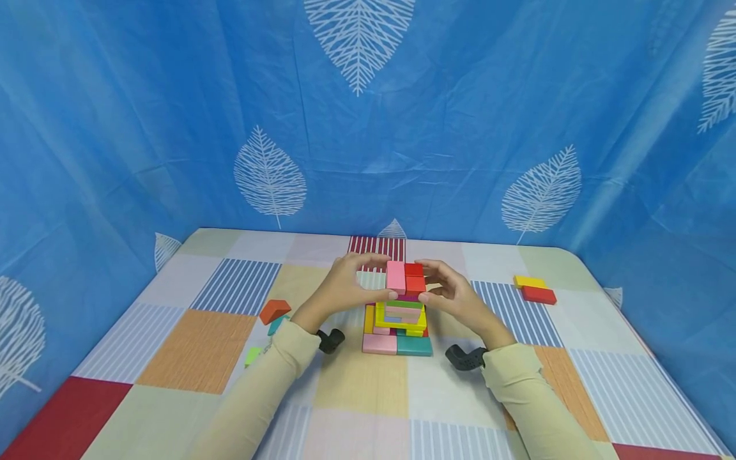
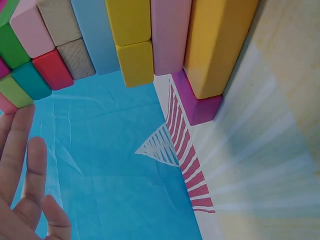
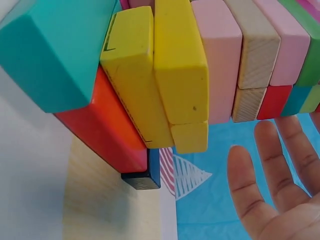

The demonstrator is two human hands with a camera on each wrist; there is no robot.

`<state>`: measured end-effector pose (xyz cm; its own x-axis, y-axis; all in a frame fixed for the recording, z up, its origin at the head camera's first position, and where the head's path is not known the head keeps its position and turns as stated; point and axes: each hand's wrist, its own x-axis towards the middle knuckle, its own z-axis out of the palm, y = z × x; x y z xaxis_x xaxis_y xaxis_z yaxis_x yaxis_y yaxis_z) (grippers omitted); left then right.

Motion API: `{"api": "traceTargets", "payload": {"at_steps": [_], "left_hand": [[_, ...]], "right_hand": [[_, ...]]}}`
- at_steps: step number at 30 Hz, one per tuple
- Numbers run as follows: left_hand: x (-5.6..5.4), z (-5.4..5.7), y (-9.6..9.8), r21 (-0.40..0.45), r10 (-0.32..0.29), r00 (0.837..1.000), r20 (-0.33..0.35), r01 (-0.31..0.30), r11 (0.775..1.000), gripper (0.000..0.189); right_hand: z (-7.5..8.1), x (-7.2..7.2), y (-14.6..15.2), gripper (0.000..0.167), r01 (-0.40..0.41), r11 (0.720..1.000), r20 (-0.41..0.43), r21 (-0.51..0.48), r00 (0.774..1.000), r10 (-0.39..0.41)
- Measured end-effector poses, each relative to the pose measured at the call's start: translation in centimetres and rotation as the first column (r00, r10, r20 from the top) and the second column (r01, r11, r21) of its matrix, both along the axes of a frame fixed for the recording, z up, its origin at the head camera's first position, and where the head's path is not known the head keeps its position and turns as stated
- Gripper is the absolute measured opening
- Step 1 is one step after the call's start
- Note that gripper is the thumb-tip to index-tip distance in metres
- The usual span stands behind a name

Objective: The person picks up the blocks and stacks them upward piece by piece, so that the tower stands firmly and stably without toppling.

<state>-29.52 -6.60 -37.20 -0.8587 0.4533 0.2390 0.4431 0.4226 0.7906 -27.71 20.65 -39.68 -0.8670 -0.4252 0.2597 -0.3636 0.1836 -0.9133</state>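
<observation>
A stepped tower of coloured blocks stands at the middle of the table, wider at its base than at its top. My left hand grips a pink block on the top layer, thumb at the front and fingers behind. From the other side, my right hand pinches the red blocks beside it, thumb low on the front. In the left wrist view, fingertips reach a light green block high on the tower. Teal and red blocks form its base in the right wrist view.
Left of the tower lie an orange-red block, a teal block and a light green block. To the right are a yellow block and a red block. A blue leaf-print curtain hangs behind the table.
</observation>
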Motion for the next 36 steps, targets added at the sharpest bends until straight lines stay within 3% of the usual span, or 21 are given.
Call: {"api": "traceTargets", "payload": {"at_steps": [8,17,29,36], "left_hand": [[-0.1,-0.2,-0.1,0.032,-0.047,0.999,0.008,0.047,0.998,0.069],[-0.1,-0.9,-0.7,0.001,-0.035,0.998,0.043,0.035,0.999,0.078],[0.3,-1.4,-0.4,-0.016,-0.037,0.996,0.079,0.038,0.999,0.07],[0.2,-1.6,-0.5,-0.047,-0.041,0.999,0.036,0.043,0.998,0.072]], "right_hand": [[0.0,0.1,-0.2,0.063,0.013,1.0,-0.004,-0.001,1.0,-0.013],[-0.3,-0.1,0.3,0.073,-0.006,1.0,0.043,0.015,0.999,0.006],[-0.6,-0.3,0.7,0.064,0.022,0.999,0.068,0.036,0.997,-0.024],[-0.6,-0.4,0.6,0.065,0.017,1.0,0.076,0.025,0.997,-0.019]]}}
